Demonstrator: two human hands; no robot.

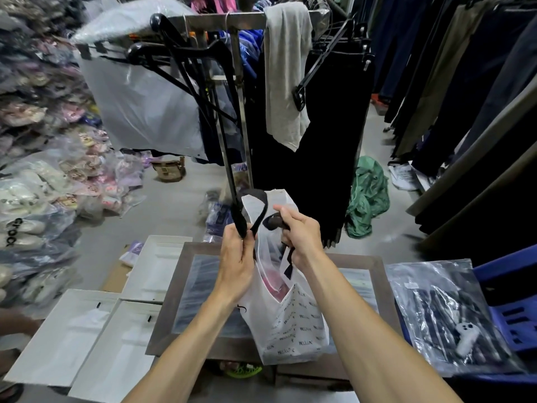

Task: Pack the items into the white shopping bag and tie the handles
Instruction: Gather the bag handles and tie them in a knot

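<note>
Head view, both hands raised over a small table. The white shopping bag (286,324) hung between and below the two hands, its base resting on the gray-framed table (174,289) directly under the wrists. The left hand (236,257) was curled around one bag handle (255,207), thumb and fingers pinching it together with a black strap (232,196) that ran up and away from the hand toward the clothes rack (241,88). The right hand (299,231), just beside the left and slightly farther from the body, gripped the second handle bunched with a dark item (273,222) at the bag's mouth. A pink item (274,283) showed inside the bag, below the right hand's heel.

Counts: one bag; two handles, one in each hand and not tied; one pink item visible inside, other contents hidden by the bag's wall.

To the left of the left forearm lay three flat white boxes (66,333) on the floor. To the right of the right forearm a clear plastic packet (447,315) of dark goods lay over a blue crate (511,309), with a white controller (466,335) on it. Beyond the hands a gray towel (287,74) hung on the rack, and a green cloth (367,196) lay on the floor.
</note>
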